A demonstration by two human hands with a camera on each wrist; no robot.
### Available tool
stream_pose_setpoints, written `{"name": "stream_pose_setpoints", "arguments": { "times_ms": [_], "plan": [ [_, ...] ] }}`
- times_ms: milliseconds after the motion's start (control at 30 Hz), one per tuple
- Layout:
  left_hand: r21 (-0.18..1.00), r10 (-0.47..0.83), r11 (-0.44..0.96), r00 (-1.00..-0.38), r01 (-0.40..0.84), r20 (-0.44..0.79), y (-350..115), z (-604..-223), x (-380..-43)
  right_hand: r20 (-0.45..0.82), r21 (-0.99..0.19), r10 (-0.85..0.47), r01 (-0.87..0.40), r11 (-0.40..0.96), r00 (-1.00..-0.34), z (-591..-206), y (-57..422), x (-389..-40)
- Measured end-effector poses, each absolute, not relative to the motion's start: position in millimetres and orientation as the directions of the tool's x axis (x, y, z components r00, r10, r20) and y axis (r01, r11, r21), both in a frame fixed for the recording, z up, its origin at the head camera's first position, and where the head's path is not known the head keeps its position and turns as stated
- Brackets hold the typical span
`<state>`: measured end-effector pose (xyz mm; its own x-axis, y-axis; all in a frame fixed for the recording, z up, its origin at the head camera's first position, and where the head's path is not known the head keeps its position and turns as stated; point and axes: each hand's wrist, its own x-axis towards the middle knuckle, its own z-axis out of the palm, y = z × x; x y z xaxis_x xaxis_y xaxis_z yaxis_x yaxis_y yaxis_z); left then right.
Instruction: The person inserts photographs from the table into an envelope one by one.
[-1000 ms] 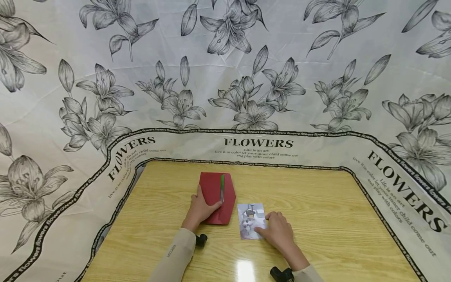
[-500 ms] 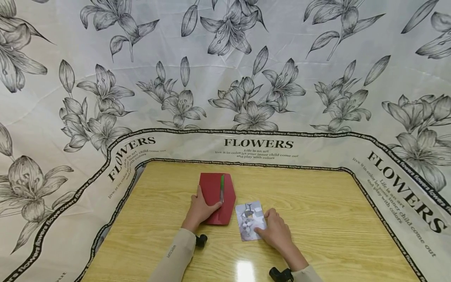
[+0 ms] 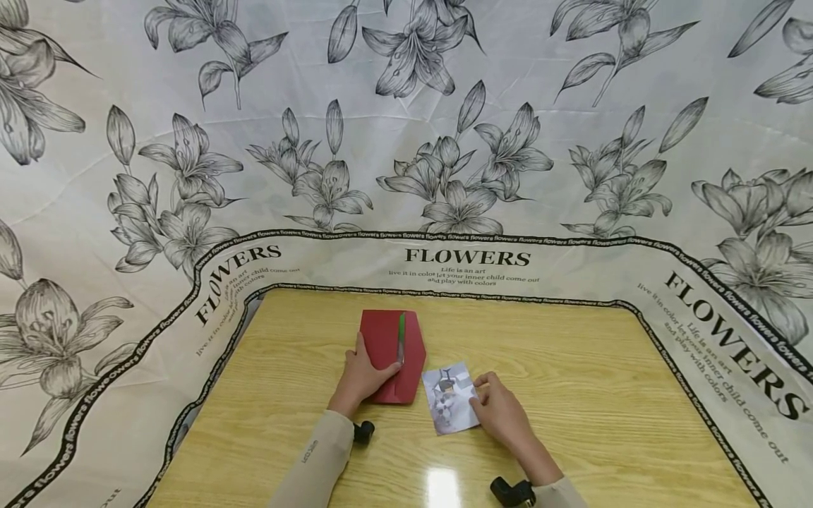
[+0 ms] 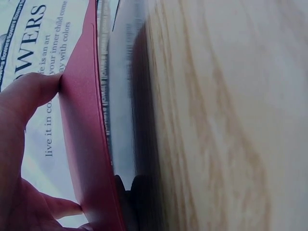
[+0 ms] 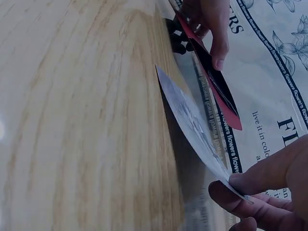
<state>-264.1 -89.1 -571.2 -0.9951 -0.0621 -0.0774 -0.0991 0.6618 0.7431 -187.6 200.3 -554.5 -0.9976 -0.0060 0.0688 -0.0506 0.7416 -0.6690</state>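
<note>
My left hand (image 3: 366,377) grips a red envelope (image 3: 379,331) on the left part of the table, its thumb at the pocket opening. A narrow green and grey strip (image 3: 401,335) shows along that opening in the head view. From the right wrist view the pocket gapes a little, dark inside. My right hand (image 3: 503,413) pinches the right edge of a small photo card (image 3: 444,416) between thumb and fingers. The card, printed in pale greys, lies just right of the envelope and slightly turned. In the right wrist view, the held end of the card (image 5: 192,127) is raised.
A light wood-grain table (image 3: 571,367) lies under both hands. White cloth (image 3: 470,268) printed with flowers and lettering borders its back and sides. Black wrist cameras (image 3: 363,432) sit on both wrists.
The photo card has turned slightly anticlockwise and shifted a little left towards the envelope. My right thumb has slid from the card's face to its right edge. My left hand stays put.
</note>
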Motion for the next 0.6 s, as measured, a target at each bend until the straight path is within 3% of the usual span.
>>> {"name": "stream_pose_setpoints", "arguments": {
  "times_ms": [233,600],
  "plan": [
    [0.743,-0.068,0.661,-0.994,-0.108,-0.084,-88.7,-570.2,-263.8,0.043,-0.774,0.031,-0.014,0.634,-0.999,-548.8,201.4,-196.9],
    [0.754,-0.06,0.649,-0.995,-0.101,-0.082,-89.2,-571.4,-264.7,0.136,-0.841,0.095,-0.064,0.537,-0.986,-540.5,196.8,-216.1]
  ]
}}
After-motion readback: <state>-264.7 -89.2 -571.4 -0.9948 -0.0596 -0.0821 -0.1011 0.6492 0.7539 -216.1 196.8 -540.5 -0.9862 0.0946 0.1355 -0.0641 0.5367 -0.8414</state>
